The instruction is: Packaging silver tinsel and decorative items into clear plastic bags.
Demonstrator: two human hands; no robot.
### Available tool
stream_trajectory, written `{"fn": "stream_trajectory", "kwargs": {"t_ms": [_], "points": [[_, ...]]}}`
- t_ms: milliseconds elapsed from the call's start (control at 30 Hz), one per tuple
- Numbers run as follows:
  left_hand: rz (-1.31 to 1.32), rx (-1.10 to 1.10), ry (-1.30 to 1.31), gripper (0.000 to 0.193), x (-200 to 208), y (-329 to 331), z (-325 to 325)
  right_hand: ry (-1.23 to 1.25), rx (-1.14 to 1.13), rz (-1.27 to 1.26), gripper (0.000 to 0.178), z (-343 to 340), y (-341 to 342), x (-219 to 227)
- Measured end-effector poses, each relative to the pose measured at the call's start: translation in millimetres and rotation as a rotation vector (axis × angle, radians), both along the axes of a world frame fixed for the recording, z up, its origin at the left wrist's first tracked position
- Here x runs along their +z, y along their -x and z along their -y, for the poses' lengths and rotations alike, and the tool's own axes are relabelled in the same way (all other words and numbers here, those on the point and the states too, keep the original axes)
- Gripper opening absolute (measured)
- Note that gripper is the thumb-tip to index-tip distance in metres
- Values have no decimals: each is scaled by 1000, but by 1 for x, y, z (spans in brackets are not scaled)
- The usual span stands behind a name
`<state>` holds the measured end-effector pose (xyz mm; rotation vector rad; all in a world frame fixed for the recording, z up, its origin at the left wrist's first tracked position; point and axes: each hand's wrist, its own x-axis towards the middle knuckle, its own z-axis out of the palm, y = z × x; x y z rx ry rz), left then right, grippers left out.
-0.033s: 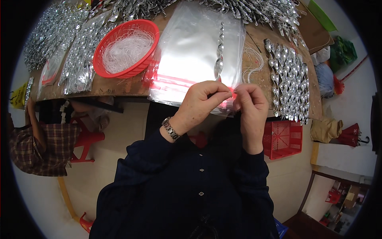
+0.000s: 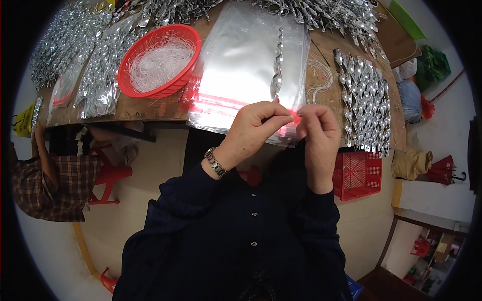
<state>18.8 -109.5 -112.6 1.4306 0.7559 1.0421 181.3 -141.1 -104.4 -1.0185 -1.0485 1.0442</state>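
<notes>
My left hand point(image 2: 253, 128), a metal watch on its wrist, is pinched thumb to forefinger over the lower edge of a stack of clear plastic bags point(image 2: 236, 55) with red strips. Just to its right, my right hand point(image 2: 320, 135) is also closed in a pinch. What the fingertips hold is too fine to make out. A twisted silver spiral strip point(image 2: 277, 62) lies lengthwise on the bags, its wide lower end close above my left fingers. Loops of thin clear thread point(image 2: 320, 80) lie on the table right of the bags.
A red basket point(image 2: 124, 75) of clear thread stands left of the bags. Silver spirals lie in a row point(image 2: 365, 103) at the right and in heaps along the back. A red crate point(image 2: 357, 175) sits below the table edge. At the left is another person in a checked shirt point(image 2: 60, 185).
My right hand has shifted very slightly to the right, widening the gap between the fingertips a little. My left hand and the spiral strip stay in place.
</notes>
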Motion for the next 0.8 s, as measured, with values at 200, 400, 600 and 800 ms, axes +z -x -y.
{"fn": "stream_trajectory", "kwargs": {"t_ms": [200,400,600,800], "points": [[-96,32,-89,10,0,4,-2,-72,70,-271,14,-2,-17,10],[-29,123,19,9,-1,7,-7,-194,24,-471,13,-8,-64,13],[-84,77,-113,11,15,0,3,-100,120,-312,14,-6,-37,18],[-151,79,-221,10,13,-4,6,-50,214,-273,18,-7,-16,16]]}}
